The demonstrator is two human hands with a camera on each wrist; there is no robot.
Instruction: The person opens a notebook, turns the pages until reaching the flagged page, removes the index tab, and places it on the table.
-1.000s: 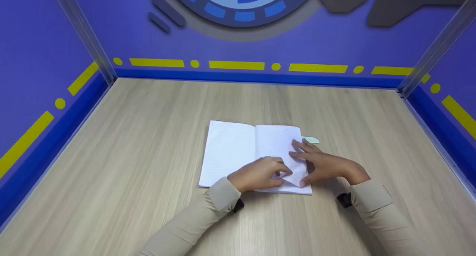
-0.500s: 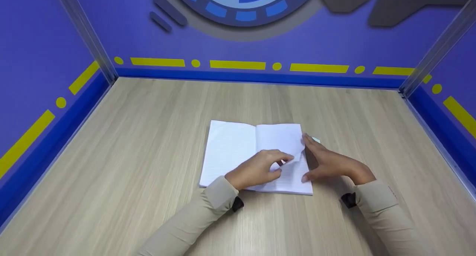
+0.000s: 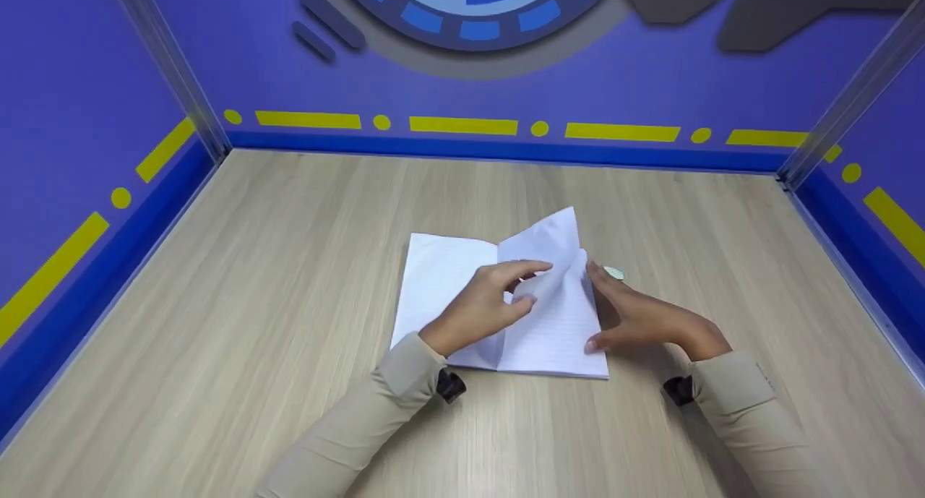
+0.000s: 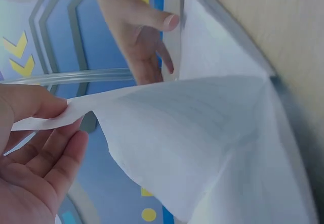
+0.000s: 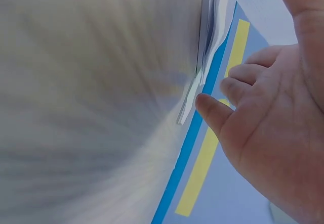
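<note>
At frame centre the open notebook [image 3: 498, 306] shows faint ruled lines — no legible writing. Left hand [image 3: 484, 303] pinches a lifted page [image 3: 553, 249]; right hand [image 3: 639, 317], fingers relaxed, rests at its right edge, hiding a pale tag [image 3: 614, 272].

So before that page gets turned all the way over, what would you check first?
1. Left hand pinches the lifted page: ok.
2. Only one sheet in the grip: cannot tell.
3. Right hand steadies the notebook's right edge: ok.
4. Page free of tears: ok, though it is curled.
5. Notebook flat on the table: ok.
6. Small pale object beside the notebook clear of the page: ok.
</note>
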